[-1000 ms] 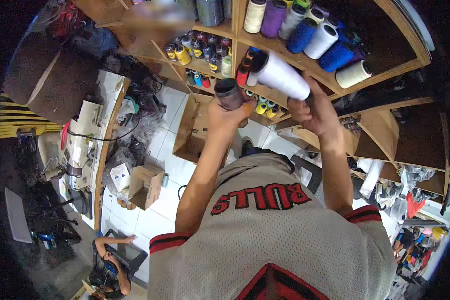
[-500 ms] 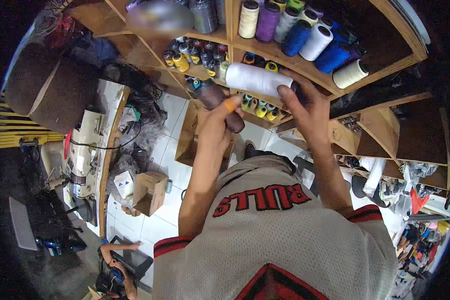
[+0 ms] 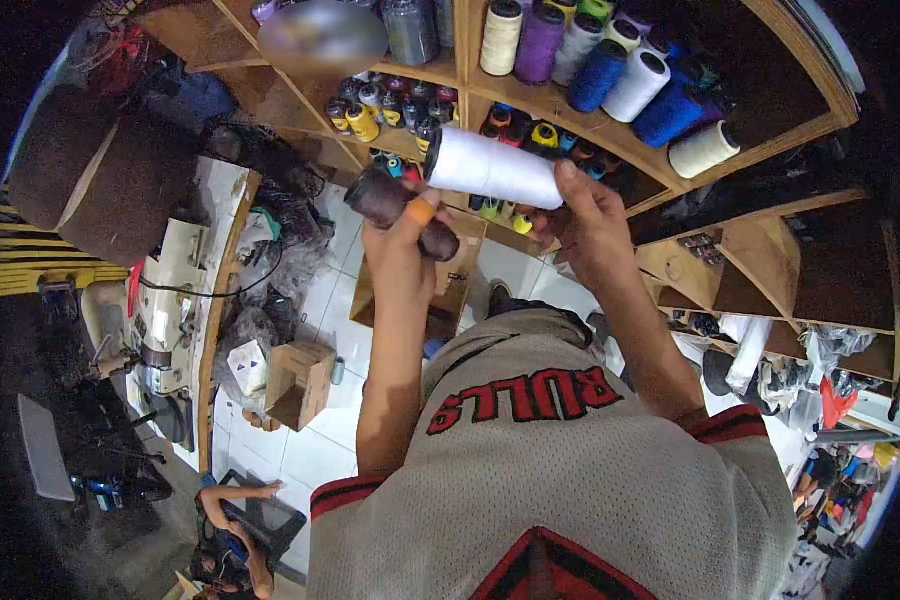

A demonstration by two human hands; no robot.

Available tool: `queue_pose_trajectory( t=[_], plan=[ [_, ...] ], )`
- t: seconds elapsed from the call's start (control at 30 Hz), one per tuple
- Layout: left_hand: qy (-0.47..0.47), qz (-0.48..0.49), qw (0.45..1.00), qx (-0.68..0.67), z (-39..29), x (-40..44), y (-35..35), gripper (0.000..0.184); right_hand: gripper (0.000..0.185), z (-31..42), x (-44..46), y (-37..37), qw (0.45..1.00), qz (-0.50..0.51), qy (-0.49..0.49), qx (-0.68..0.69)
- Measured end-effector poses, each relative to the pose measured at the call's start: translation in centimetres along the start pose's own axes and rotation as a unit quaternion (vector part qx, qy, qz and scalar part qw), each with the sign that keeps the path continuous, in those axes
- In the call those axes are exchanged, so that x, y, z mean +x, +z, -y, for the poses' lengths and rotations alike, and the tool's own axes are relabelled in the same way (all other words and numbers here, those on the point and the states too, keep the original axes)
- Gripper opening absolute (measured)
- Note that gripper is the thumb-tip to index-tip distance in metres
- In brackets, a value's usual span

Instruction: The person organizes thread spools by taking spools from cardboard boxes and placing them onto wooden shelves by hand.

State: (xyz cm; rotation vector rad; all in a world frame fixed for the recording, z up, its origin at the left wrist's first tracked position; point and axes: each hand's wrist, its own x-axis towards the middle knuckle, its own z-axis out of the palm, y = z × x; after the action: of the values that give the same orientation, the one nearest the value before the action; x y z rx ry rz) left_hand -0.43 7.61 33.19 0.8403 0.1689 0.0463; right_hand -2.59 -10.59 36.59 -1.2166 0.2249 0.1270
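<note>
My left hand (image 3: pixel 402 245) is closed around a dark brown thread spool (image 3: pixel 378 200); my right hand (image 3: pixel 595 222) grips one end of a white thread cone (image 3: pixel 495 168) before the wooden shelving's (image 3: pixel 620 135) lower edges.

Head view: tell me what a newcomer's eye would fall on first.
Probably the bright white spool, held out in the right hand at upper centre, with a dark brown spool in the left hand beside it. Next, perhaps, the colourful spools on the wooden shelf above, then the red lettering on the grey shirt below.
</note>
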Motion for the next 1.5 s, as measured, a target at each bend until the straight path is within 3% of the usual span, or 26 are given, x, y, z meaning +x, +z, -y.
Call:
queue_pose_trajectory(
  t=[0.07,0.17,0.2,0.27,0.33,0.47,0.6,0.73,0.87,1.0,1.03,1.07,1.1,1.2,1.3,1.33,1.43,1.5],
  plan=[
    [0.013,-0.023,1.000,0.013,-0.1,-0.3,-0.5,0.025,0.046,0.0,-0.1,-0.1,0.998,-0.024,-0.037,-0.053],
    [0.101,-0.063,0.982,0.144,-1.1,-1.8,0.3,0.027,0.044,0.0,-0.1,-0.1,0.978,-0.060,-0.112,-0.162],
    [0.079,-0.060,0.970,0.220,-2.0,-2.7,0.9,0.035,0.043,0.2,-0.3,0.1,0.967,-0.064,-0.133,-0.206],
    [0.141,-0.042,0.957,0.251,-1.4,-2.9,1.1,0.040,0.040,-0.6,-0.1,-0.2,0.941,-0.067,-0.193,-0.271],
    [0.229,-0.039,0.920,0.315,-0.7,-2.1,0.7,0.047,0.041,0.1,-0.8,0.5,0.953,-0.047,-0.168,-0.249],
    [0.169,-0.029,0.939,0.299,-0.7,-1.7,0.5,0.050,0.043,0.4,-1.0,0.8,0.973,-0.035,-0.106,-0.200],
    [0.175,-0.011,0.939,0.296,-0.8,-1.5,0.7,0.056,0.042,0.6,-1.1,0.5,0.992,-0.015,0.002,-0.122],
    [0.260,0.002,0.886,0.383,0.5,-0.9,-1.4,0.059,0.041,0.2,-1.3,0.6,0.993,-0.015,0.114,0.018],
    [0.220,-0.026,0.891,0.395,1.6,-0.8,-2.8,0.056,0.038,-0.9,-1.2,0.1,0.970,-0.052,0.184,0.149],
    [0.060,-0.049,0.947,0.311,2.0,-1.5,-4.9,0.039,0.041,-5.2,0.4,-5.8,0.985,-0.044,0.132,0.104],
    [-0.004,-0.047,0.965,0.259,2.7,-1.3,-6.7,0.035,0.042,-6.1,1.1,-8.1,0.987,-0.067,0.120,-0.085],
    [-0.067,-0.045,0.975,0.206,3.2,-1.3,-8.1,0.032,0.043,-6.6,2.0,-10.1,0.953,-0.086,0.105,-0.271],
    [-0.094,-0.052,0.979,0.171,3.3,-1.7,-8.8,0.031,0.044,-7.2,2.6,-12.1,0.885,-0.101,0.088,-0.446],
    [-0.146,-0.066,0.983,0.089,4.4,-3.3,-11.4,0.028,0.041,-9.4,3.9,-17.6,0.753,-0.099,-0.034,-0.650],
    [-0.153,-0.077,0.984,0.043,5.3,-4.0,-13.3,0.033,0.039,-13.6,6.4,-22.4,0.708,-0.166,-0.078,-0.681],
    [-0.173,-0.122,0.976,0.058,5.5,-4.1,-13.8,0.036,0.022,-14.0,7.1,-22.7,0.684,-0.167,-0.071,-0.707],
    [-0.175,-0.141,0.973,0.048,5.8,-4.4,-15.0,0.037,0.019,-13.9,8.8,-21.9,0.631,-0.178,0.024,-0.755],
    [-0.159,-0.147,0.975,0.039,5.9,-4.7,-15.7,0.038,0.018,-13.5,9.0,-21.8,0.653,-0.175,0.022,-0.737]
  ],
)
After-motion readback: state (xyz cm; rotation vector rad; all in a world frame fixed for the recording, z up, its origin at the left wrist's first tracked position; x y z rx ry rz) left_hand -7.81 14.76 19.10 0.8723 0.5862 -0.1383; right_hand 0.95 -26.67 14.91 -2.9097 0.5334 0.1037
